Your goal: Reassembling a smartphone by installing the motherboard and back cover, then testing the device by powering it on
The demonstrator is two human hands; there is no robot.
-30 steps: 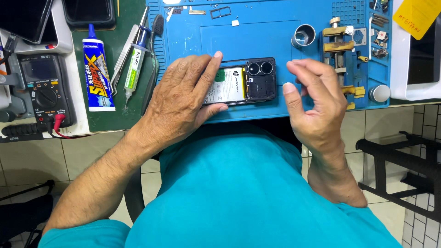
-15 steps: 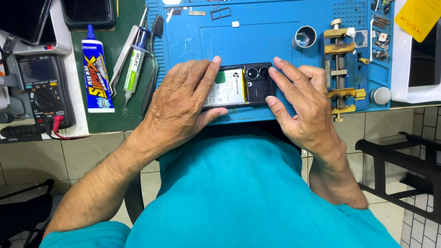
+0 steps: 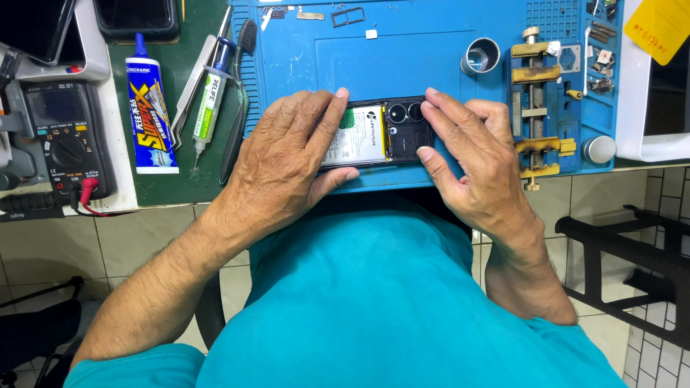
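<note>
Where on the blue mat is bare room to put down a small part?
The blue mat is bare in its middle, between the SIM tray above and the opened phone below. It is crowded at right, around the metal cup and clamp jig, and where the left hand and right hand rest.

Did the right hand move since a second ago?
Yes. The right hand slid left, away from the metal clamp, and its fingers now rest on the camera end of the opened phone. The left hand covers the other end.
</note>
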